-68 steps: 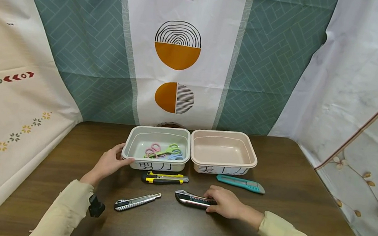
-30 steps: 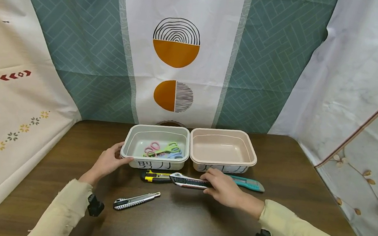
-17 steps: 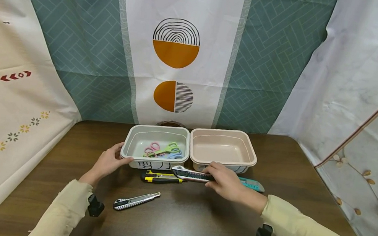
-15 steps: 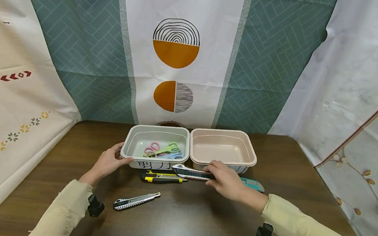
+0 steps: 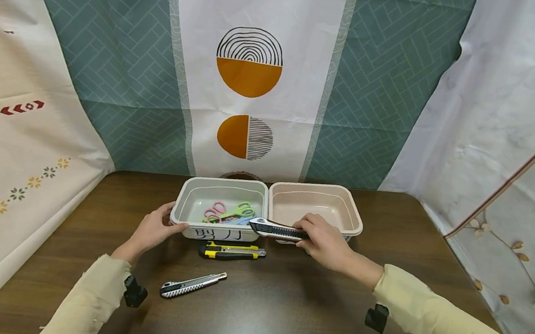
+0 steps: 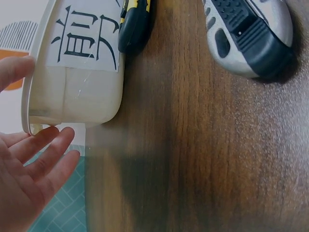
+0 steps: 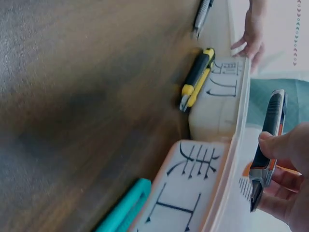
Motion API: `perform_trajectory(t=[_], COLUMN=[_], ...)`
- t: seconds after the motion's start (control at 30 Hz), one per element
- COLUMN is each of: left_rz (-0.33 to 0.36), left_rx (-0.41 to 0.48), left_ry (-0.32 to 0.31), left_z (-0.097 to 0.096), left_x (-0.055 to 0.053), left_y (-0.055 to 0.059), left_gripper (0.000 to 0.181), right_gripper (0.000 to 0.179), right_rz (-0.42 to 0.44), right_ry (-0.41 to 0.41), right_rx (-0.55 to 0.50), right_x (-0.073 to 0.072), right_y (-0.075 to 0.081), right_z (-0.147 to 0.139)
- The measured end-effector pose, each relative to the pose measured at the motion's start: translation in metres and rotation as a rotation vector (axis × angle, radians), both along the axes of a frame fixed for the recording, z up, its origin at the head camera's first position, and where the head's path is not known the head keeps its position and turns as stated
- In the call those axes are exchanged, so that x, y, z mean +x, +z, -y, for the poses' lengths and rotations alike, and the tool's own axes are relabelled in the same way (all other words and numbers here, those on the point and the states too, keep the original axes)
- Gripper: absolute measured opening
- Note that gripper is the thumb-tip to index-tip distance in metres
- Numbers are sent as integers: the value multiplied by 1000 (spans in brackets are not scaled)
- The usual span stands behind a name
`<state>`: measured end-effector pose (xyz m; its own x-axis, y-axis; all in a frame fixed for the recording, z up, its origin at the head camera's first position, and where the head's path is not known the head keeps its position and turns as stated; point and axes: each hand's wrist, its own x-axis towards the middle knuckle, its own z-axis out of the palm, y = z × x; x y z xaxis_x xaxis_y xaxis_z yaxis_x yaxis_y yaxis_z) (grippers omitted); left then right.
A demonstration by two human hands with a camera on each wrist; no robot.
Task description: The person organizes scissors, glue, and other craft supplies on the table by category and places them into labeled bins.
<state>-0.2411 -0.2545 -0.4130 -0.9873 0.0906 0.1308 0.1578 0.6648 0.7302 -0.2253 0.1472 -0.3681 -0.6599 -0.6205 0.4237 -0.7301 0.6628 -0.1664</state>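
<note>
In the head view my right hand (image 5: 323,243) grips a black-and-white utility knife (image 5: 280,230), raised over the front rim of the pink bin (image 5: 357,220). The right wrist view shows the same utility knife (image 7: 271,130) between thumb and fingers. My left hand (image 5: 153,230) holds the left front corner of the grey-green bin (image 5: 180,207), thumb at the front rim. Inside that bin lie scissors (image 5: 230,213) with pink, green and blue handles. A yellow-and-black utility knife (image 5: 233,252) lies before it, and a silver-and-black one (image 6: 246,34) lies nearer me.
A teal utility knife (image 7: 126,205) lies before the pink bin, mostly hidden by my right hand in the head view. Both bins stand side by side, with lettered labels (image 6: 82,36) on their fronts. A patterned cloth (image 5: 252,78) hangs behind the brown table (image 5: 251,318).
My right hand picked up the black-and-white utility knife from the table, then carried it forward and up to the bins' front rims. The left hand stayed at the grey-green bin.
</note>
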Motion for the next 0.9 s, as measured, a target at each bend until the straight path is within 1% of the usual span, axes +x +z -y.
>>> perform_trajectory(t=[0.17, 0.27, 0.4, 0.5, 0.7, 0.9], left_rz=[0, -2, -8, -10, -4, -5], left_rx=[-5, -5, -9, -16, -19, -12], left_ry=[5, 7, 6, 7, 12, 9], left_z=[0, 0, 0, -1, 0, 0], left_x=[0, 0, 0, 0, 0, 0], left_y=[-1, -1, -2, -3, -3, -3], left_gripper=[73, 73, 73, 72, 72, 72], right_gripper=[27, 27, 26, 25, 26, 24], right_rz=[-6, 12, 31, 24, -13, -43], right_ry=[8, 24, 12, -21, -95, -113], right_rx=[-12, -34, -45, -14, 87, 141], right_x=[-12, -21, -32, -38, -46, -54], right_y=[2, 2, 1, 1, 3, 4], right_z=[-7, -14, -23, -28, -36, -44])
